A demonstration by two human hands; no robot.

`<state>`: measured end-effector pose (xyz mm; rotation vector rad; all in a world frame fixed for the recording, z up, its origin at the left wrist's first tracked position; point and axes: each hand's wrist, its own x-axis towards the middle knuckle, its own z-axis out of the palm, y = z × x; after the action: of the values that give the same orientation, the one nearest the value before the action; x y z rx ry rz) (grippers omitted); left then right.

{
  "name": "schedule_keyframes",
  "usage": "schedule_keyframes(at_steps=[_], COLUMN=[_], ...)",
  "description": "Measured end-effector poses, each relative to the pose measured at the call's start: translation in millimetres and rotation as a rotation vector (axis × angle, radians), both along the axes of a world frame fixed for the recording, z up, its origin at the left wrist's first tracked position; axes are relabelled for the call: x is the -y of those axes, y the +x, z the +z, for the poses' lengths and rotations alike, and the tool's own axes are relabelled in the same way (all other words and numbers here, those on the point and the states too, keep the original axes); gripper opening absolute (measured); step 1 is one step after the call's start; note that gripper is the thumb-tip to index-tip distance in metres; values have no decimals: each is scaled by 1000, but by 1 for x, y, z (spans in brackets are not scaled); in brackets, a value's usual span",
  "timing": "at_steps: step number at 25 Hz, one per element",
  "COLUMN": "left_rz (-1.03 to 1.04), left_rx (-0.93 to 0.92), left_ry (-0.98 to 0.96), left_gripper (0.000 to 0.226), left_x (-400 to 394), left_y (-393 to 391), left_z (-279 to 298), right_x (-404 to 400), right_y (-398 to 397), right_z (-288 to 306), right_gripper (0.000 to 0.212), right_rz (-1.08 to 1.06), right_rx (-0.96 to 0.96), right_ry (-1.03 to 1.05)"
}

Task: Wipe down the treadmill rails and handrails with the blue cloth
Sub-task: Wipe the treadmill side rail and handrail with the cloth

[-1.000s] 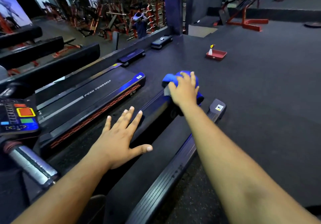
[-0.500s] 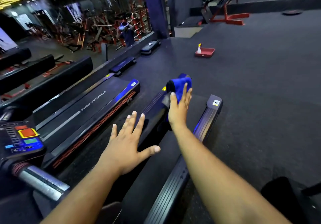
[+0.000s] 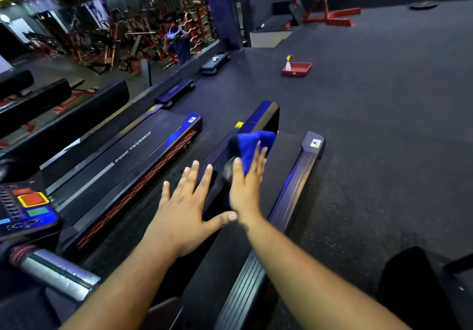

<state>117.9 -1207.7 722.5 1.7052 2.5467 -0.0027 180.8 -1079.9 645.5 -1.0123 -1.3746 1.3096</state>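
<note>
Blue cloth [image 3: 252,148] half hidden behind right hand [image 3: 247,189].

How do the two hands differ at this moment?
The left hand lies flat, fingers spread, and holds nothing; the right hand presses the blue cloth. The left hand sits nearer the camera; the right hand reaches further along the left rail. Both have straight fingers and are over that same rail.

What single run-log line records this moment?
right hand: presses blue cloth on left treadmill rail | left hand: flat, fingers spread | right rail: untouched
</note>
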Motion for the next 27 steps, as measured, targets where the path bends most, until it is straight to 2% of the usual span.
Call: schedule_keyframes(at_steps=[1, 3, 5, 7, 11, 14, 16, 18, 22, 25, 27], left_rz=[0, -5, -1, -4, -49, -107, -98, -72, -52, -51, -33], left_rx=[-2, -6, 1, -1, -39, -109, -135, -132, -119, -113, -79], left_ry=[2, -1, -3, 4, 37, 8, -25, -45, -38, -61, -45], left_gripper=[114, 114, 114, 113, 113, 110, 112, 113, 119, 120, 120], left_x=[0, 0, 0, 1, 19, 56, 74, 88, 110, 131, 144], left_y=[0, 0, 0, 2, 7, 11, 12, 14, 15, 8, 4], left_z=[0, -2, -1, 0, 2, 0, 1, 2, 3, 4, 5], right_x=[7, -33, -87, -99, -8, -30, -65, -59, 47, 44, 19], right_y=[5, 7, 8, 7, 25, 29, 14, 3, 21, 30, 15], right_z=[-1, 9, 36, 55, 30, 29, 53, 67, 41, 32, 47], right_gripper=[68, 61, 52, 47, 56, 56, 51, 51, 50, 58, 53], right_rz=[39, 112, 174, 191, 275, 288, 234, 210, 308, 335, 230], right_rx=[55, 257, 548, 718, 561, 717, 849, 887, 651, 699, 775], right_ry=[118, 292, 365, 384, 540, 696, 611, 492, 609, 729, 614])
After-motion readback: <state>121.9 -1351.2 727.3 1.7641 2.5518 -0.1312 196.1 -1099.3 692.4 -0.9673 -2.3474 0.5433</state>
